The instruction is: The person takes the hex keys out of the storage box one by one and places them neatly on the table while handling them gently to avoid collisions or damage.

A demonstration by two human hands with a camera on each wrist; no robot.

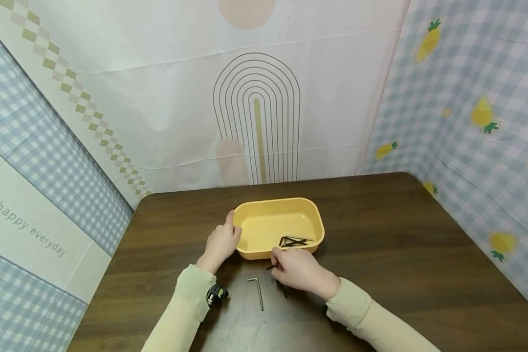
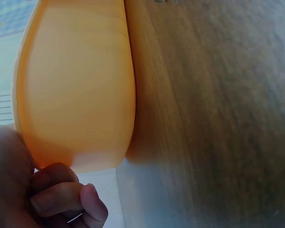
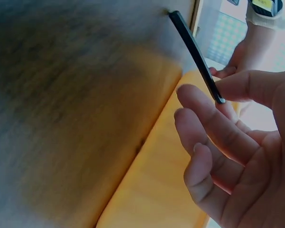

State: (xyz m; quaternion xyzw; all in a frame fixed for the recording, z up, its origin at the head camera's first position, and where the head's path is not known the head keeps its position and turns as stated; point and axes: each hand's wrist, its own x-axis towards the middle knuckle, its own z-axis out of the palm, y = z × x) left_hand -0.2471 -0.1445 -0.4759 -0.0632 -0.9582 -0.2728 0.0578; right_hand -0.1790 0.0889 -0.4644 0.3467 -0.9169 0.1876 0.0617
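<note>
My left hand (image 1: 221, 243) grips the left end of a yellow plastic bin (image 1: 278, 254), fingers curled at its rim. Close up in the left wrist view are the bin's outer wall (image 2: 80, 85) and that hand (image 2: 52, 194). Just in front of the bin, my right hand (image 1: 300, 269) pinches a black hex key (image 3: 197, 57) between thumb and fingers. Several hex keys (image 1: 294, 241), mostly black, lie inside the bin at its near right. A metallic hex key (image 1: 259, 293) lies on the table between my forearms. Below my right hand shows a dark tip (image 1: 285, 292); whether it belongs to the held key I cannot tell.
The brown wooden table (image 1: 378, 230) carries the bin near its back edge. Behind it hangs a pale printed cloth (image 1: 180, 122), with blue checked cloth (image 1: 462, 161) at the right side. A black device (image 1: 217, 295) is strapped at my left wrist.
</note>
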